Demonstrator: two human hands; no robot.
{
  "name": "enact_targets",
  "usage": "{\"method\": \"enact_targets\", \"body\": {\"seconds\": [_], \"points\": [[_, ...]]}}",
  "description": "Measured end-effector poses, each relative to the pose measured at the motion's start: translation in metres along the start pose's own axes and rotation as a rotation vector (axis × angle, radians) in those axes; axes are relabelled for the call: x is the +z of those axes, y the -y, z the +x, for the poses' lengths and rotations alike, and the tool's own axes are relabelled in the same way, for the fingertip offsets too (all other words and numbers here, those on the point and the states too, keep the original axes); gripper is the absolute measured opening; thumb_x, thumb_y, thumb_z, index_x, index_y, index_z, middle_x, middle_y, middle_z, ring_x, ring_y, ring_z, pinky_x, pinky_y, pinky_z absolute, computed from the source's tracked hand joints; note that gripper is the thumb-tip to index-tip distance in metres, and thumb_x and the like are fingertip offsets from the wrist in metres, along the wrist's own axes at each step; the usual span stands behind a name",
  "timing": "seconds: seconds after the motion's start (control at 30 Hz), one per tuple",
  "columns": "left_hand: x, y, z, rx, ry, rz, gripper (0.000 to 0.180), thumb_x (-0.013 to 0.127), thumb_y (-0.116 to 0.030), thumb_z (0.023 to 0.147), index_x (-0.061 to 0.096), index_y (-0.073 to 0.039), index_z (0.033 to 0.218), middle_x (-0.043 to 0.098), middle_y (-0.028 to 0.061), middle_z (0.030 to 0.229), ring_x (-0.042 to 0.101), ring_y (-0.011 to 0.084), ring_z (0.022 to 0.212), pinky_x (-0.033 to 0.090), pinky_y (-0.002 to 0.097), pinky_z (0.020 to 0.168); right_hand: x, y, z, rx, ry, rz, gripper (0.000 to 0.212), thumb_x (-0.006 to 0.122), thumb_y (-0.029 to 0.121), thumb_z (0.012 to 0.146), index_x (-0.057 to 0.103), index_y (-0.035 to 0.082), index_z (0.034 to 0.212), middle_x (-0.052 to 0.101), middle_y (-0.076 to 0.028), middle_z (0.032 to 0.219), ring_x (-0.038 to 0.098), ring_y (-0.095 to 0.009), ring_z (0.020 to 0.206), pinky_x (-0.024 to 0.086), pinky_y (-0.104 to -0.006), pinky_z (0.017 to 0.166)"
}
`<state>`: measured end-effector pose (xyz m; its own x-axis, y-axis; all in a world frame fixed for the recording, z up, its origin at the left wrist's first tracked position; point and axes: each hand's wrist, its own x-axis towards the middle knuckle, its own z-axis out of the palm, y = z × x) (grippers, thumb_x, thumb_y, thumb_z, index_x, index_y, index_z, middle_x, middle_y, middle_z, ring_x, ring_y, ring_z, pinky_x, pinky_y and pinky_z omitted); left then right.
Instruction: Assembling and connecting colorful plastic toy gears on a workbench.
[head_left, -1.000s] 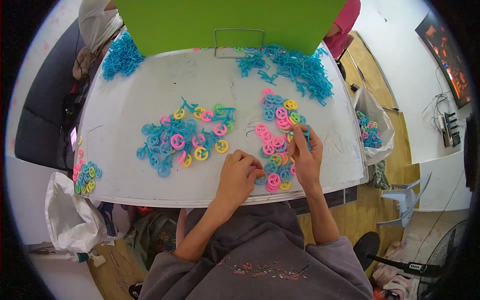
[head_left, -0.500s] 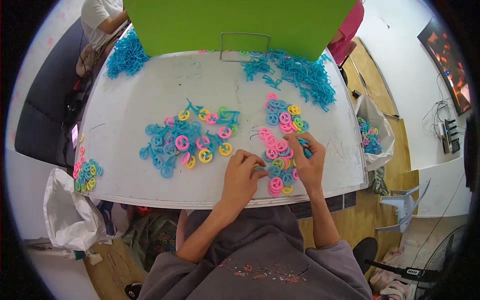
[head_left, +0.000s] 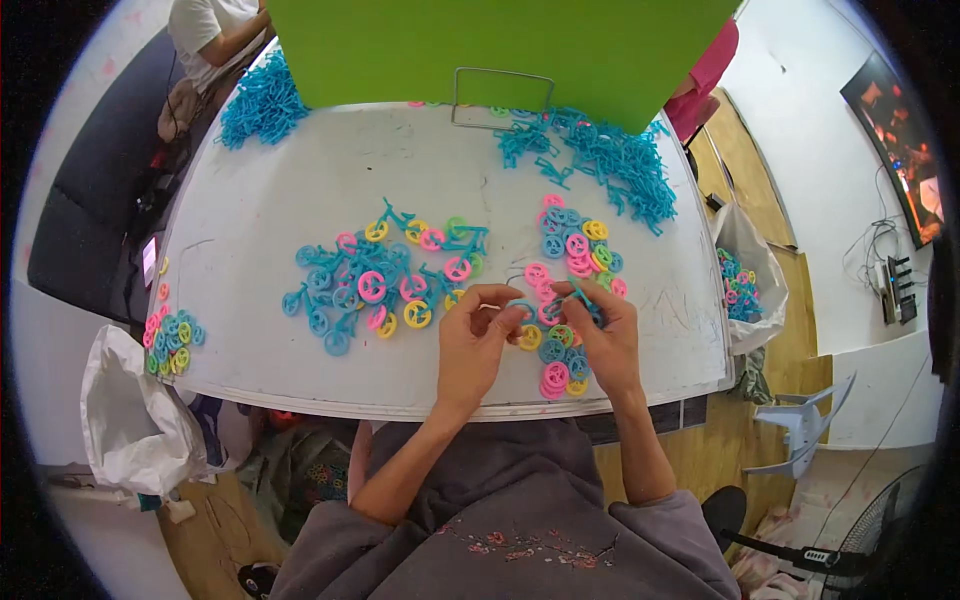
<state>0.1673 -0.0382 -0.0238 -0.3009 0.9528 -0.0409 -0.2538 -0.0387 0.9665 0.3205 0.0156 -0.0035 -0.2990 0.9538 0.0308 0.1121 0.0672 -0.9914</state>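
Note:
My left hand (head_left: 474,348) pinches a blue toy wheel (head_left: 521,307) between thumb and fingers above the near part of the white table (head_left: 240,330). Close on its right, my right hand (head_left: 608,338) grips a teal toy bike frame (head_left: 582,294), partly hidden by the fingers. The two pieces face each other; I cannot tell whether they touch. Beneath and around both hands lie loose wheels (head_left: 555,375) in pink, blue, yellow and green. Left of my hands is a heap of toy bikes (head_left: 371,287), teal frames with coloured wheels on them.
A green board (head_left: 500,50) with a wire loop (head_left: 503,125) stands across the far side. Teal frames (head_left: 630,165) are heaped at far right, more frames (head_left: 262,105) at far left. Wheels (head_left: 172,338) lie by the left edge. Sacks (head_left: 130,420) flank the table; two people sit beyond.
My hands have come closer together. The left has risen slightly with the blue wheel now showing; the right has drawn in toward it with the teal frame. The view has shifted slightly.

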Motion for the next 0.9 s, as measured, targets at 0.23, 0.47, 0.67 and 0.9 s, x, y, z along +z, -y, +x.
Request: {"method": "enact_targets", "body": {"seconds": [0.23, 0.47, 0.67, 0.9], "points": [[-0.004, 0.008, 0.005, -0.005, 0.096, -0.117, 0.013, 0.059, -0.009, 0.092, 0.052, -0.002, 0.100, 0.060, 0.0063, 0.092, 0.059, 0.0121, 0.073, 0.051, 0.0257, 0.064, 0.015, -0.007, -0.004, -0.029, -0.051, 0.075, 0.011, 0.065, 0.006, 0.086, 0.066, 0.000, 0.096, 0.067, -0.005, 0.090, 0.061, -0.011, 0.082, 0.049, -0.0250, 0.074], [-0.004, 0.011, 0.008, 0.105, 0.068, 0.002, 0.010, 0.054, -0.005, 0.094, 0.045, -0.001, 0.099, 0.058, 0.0080, 0.090, 0.060, 0.0136, 0.079, 0.052, 0.0266, 0.066, 0.019, -0.013, -0.002, -0.134, -0.022, -0.074, 0.010, 0.066, 0.006, 0.085, 0.066, 0.001, 0.094, 0.066, -0.004, 0.084, 0.058, -0.009, 0.075, 0.046, -0.0240, 0.068], [0.009, 0.011, 0.005, 0.224, -0.053, 0.154, 0.011, 0.052, 0.006, 0.089, 0.045, 0.002, 0.096, 0.056, 0.0114, 0.086, 0.059, 0.0166, 0.072, 0.049, 0.0285, 0.064, 0.022, -0.006, -0.005, -0.030, -0.001, -0.125, 0.010, 0.064, 0.002, 0.086, 0.063, -0.001, 0.095, 0.066, -0.005, 0.091, 0.058, -0.009, 0.082, 0.047, -0.0239, 0.074], [0.014, 0.015, 0.008, 0.443, -0.128, 0.411, 0.013, 0.054, 0.010, 0.084, 0.049, 0.002, 0.093, 0.055, 0.0108, 0.085, 0.057, 0.0182, 0.070, 0.048, 0.0284, 0.064, 0.020, -0.014, -0.007, 0.020, -0.076, 0.076, 0.013, 0.066, 0.003, 0.084, 0.064, 0.000, 0.097, 0.067, -0.005, 0.086, 0.059, -0.008, 0.076, 0.047, -0.0223, 0.067]]}}
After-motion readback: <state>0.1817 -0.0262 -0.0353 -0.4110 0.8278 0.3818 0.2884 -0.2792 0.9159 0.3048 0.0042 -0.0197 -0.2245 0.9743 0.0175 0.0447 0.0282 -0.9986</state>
